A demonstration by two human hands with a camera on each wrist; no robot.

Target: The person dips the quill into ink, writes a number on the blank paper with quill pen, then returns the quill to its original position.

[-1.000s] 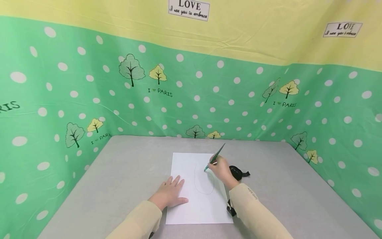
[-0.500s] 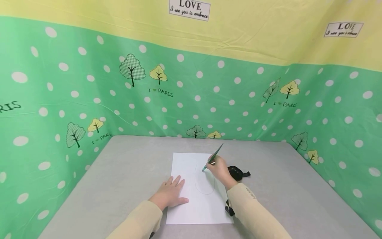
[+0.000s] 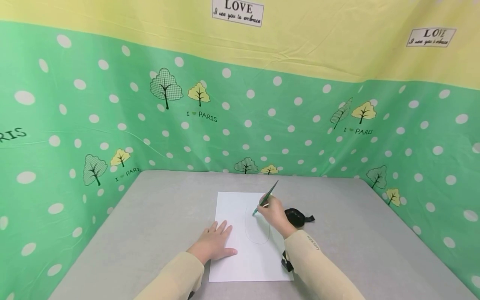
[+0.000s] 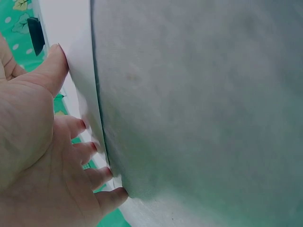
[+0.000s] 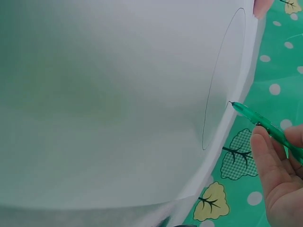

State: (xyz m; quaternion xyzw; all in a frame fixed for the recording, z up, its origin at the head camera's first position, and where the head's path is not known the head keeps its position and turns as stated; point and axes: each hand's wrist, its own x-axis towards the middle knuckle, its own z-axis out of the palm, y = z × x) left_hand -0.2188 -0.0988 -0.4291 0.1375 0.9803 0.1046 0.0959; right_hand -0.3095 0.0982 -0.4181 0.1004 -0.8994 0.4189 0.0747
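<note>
In the head view, a white sheet of paper [image 3: 240, 268] lies on the grey table. My left hand [image 3: 214, 242] rests flat on its left edge, fingers spread and thumb out to the right; the left wrist view shows the fingertips [image 4: 102, 175] along that edge. Over the upper right part of the paper, my right hand [image 3: 275, 214] pinches a slim green pen [image 3: 271, 190], tilted, its tip down on the sheet. A thin dark U-shaped line [image 3: 245, 227] is drawn there. In the right wrist view the pen's tip [image 5: 232, 102] meets a short stroke beside the long line [image 5: 209, 87].
A black rounded thing with a short strap [image 3: 295, 217] shows by the right wrist, and another black piece [image 3: 287, 263] by the right sleeve [image 3: 318, 262]. The grey table [image 3: 360, 233] ends against a green and yellow printed curtain [image 3: 270, 125] at the back and sides.
My right hand with the pen has moved slightly left over the paper, the tip shifting toward the left side of the U-shaped line. My left hand stays in place.
</note>
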